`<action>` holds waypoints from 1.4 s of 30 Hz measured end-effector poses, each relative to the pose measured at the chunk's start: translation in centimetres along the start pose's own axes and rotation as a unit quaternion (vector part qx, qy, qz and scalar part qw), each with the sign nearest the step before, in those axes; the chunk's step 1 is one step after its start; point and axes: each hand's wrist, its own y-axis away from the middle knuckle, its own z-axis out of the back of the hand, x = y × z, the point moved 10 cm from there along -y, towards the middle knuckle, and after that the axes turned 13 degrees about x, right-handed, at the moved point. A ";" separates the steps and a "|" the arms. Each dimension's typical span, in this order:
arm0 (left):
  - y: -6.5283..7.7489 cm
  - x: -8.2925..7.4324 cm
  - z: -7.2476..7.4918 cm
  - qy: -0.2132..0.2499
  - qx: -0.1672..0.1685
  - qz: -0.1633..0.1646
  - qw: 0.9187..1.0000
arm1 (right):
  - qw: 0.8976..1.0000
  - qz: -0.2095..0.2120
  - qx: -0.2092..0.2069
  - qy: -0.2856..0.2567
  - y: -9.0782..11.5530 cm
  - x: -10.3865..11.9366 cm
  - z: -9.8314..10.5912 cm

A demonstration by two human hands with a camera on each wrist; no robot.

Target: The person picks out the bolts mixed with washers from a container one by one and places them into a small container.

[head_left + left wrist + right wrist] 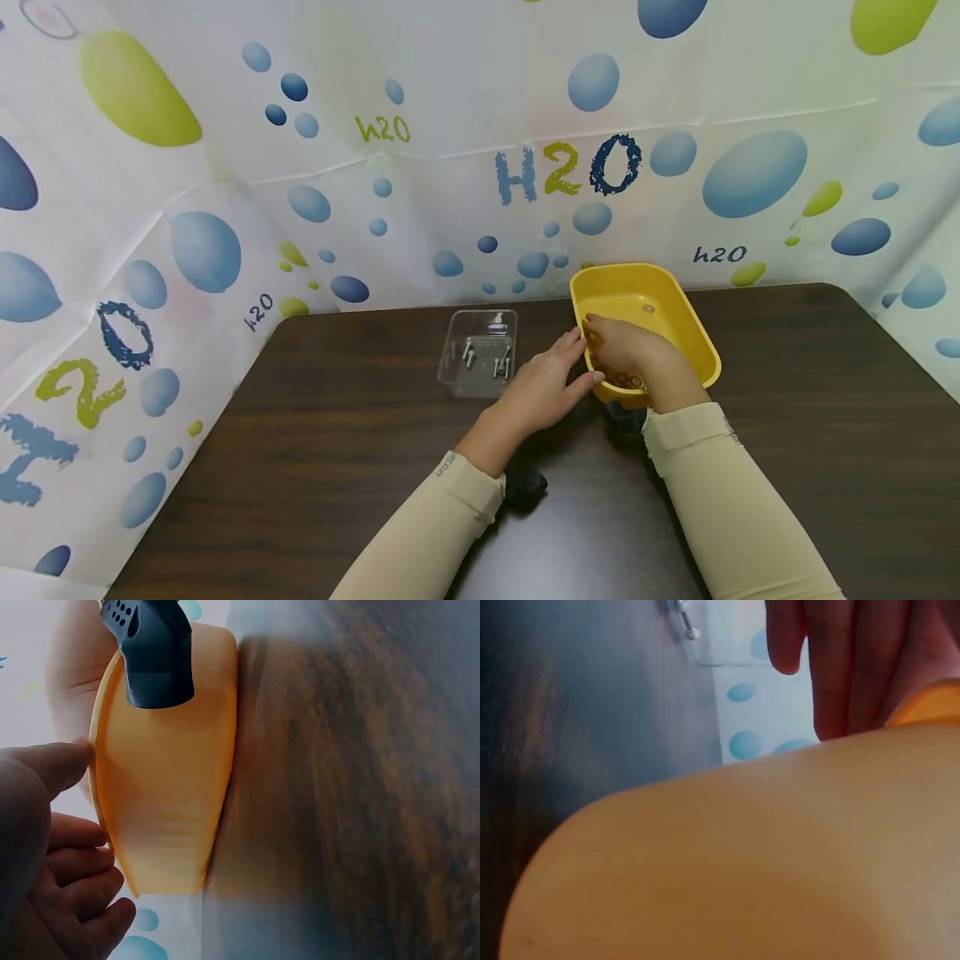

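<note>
A yellow plastic tub (pixel 705 354) stands at the back of the table. My right hand (pixel 630 346) reaches into it by the left wall, with its fingertips hidden. Small rings (pixel 636 382) lie near the tub's front end, partly behind that hand. My left hand (pixel 543 387) is at the tub's left side, fingers extended and touching the rim. In the left wrist view, its thumb (pixel 64 765) meets the tub's edge (pixel 96 761). The right wrist view is mostly filled by the tub's outer wall (pixel 727 862); the fingers (pixel 832 675) of the left hand show beyond.
A clear plastic box (pixel 450 375) holding several screws (pixel 501 367) stands left of the tub. Dark wrist devices sit under both wrists. The brown table (pixel 322 467) meets a white sheet with blue and green drops (pixel 420 192) at its back edge.
</note>
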 end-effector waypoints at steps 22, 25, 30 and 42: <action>0.0 0.1 -0.1 0.003 -0.001 -0.003 1.000 | 0.998 -0.030 -0.031 0.046 -0.1 -0.3 0.8; 0.0 0.1 -0.1 0.005 -0.001 -0.004 1.000 | 0.998 -0.032 -0.032 0.047 -0.2 -0.3 0.8; 0.0 0.1 -0.1 0.011 -0.002 -0.006 1.000 | 0.997 -0.041 -0.043 0.040 -0.1 -0.5 1.0; 0.0 0.0 0.0 0.009 -0.002 -0.007 1.000 | 0.998 -0.056 -0.008 0.040 -0.2 -1.0 0.0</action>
